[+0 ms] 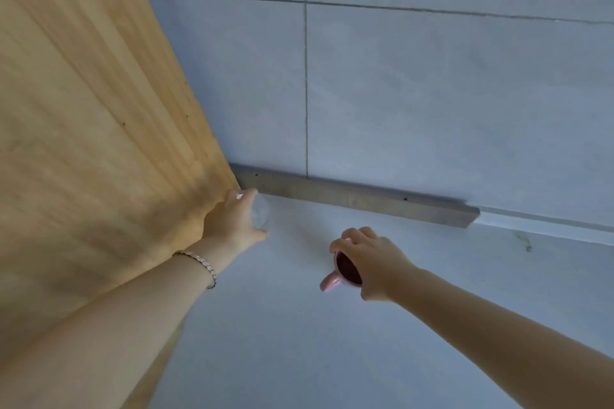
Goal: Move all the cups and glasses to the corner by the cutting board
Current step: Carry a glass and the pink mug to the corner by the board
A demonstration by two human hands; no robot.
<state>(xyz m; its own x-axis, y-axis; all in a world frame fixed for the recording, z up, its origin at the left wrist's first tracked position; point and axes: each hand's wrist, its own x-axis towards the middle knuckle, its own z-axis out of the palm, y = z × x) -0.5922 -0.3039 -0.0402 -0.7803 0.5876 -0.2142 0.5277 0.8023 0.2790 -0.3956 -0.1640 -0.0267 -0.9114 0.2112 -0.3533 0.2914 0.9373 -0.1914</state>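
A clear glass [260,213] stands on the white counter [299,342] in the corner, right beside the wooden cutting board [93,116] that leans upright at the left. My left hand [232,219] is wrapped around the glass from the left. To the right, a pink mug [342,271] with a dark inside has its handle pointing left. My right hand [368,259] grips the mug from above by its rim. I cannot tell whether the mug touches the counter.
A grey tiled wall [432,93] rises behind the counter. A grey strip [358,197] runs along the wall's base from the corner to the right. A bracelet [199,264] sits on my left wrist.
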